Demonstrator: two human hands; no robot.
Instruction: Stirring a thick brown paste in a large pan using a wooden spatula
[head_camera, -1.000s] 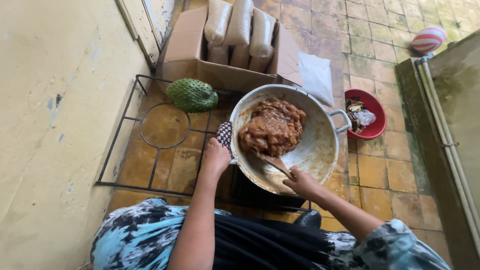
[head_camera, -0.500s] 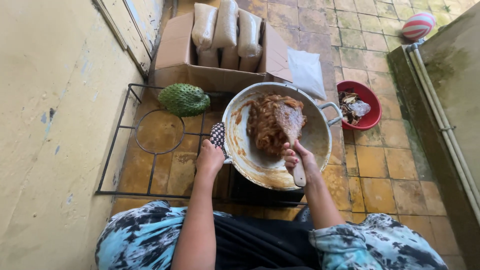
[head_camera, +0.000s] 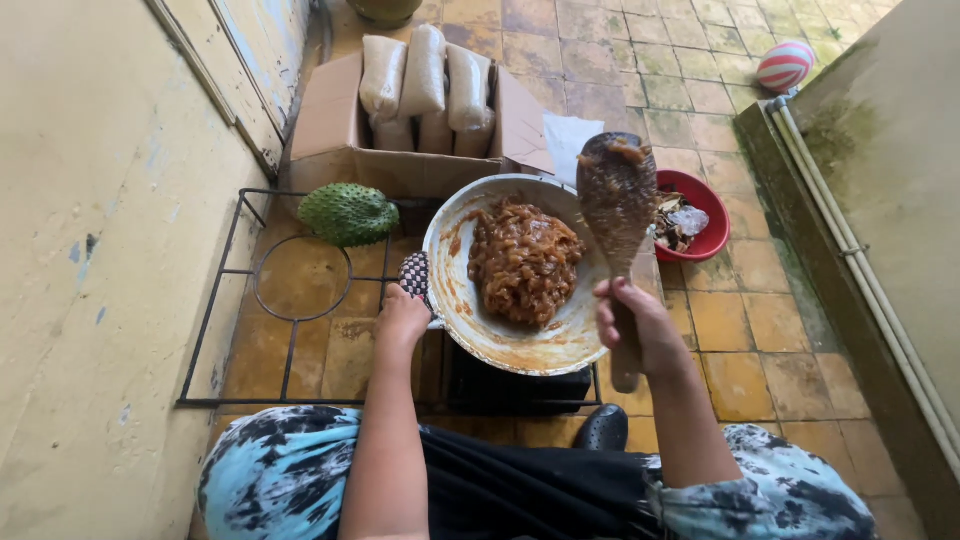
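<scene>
— What lies nearest the camera?

— The person's lap in a blue, black and white patterned garment (head_camera: 270, 470), with both bare forearms reaching forward over it. Just beyond, a black metal wire stand (head_camera: 215, 330) sits on the yellowish tiled floor (head_camera: 750, 350).

— And the hands?

— The left hand (head_camera: 403, 318) grips the handle of a wide, round, pale metal pan (head_camera: 460, 310), its fingers curled shut around a black-and-white checked cloth (head_camera: 414, 274) wrapped at the pan's rim. The right hand (head_camera: 640, 325) has its fingers closed tight on the handle of a broad wooden paddle spoon (head_camera: 615, 205), held upright above the pan's right edge, its blade smeared with brown sauce.

— Where is the food?

— A heap of brown, saucy cooked food (head_camera: 524, 260) lies in the middle of the pan, which rests on the right part of the stand, over something dark beneath. Sauce streaks the pan's inner wall.

— What sits farther off?

— A green, spiky soursop fruit (head_camera: 347, 213) lies at the stand's far left corner. A small red round bowl (head_camera: 712, 240) of scraps stands right of the pan. Behind them an open brown cardboard box (head_camera: 330, 130) holds several pale filled bags (head_camera: 425, 75), a white sheet (head_camera: 568, 140) beside it. Farthest away, a red-and-white striped ball (head_camera: 785, 66) rests by the wall.
</scene>
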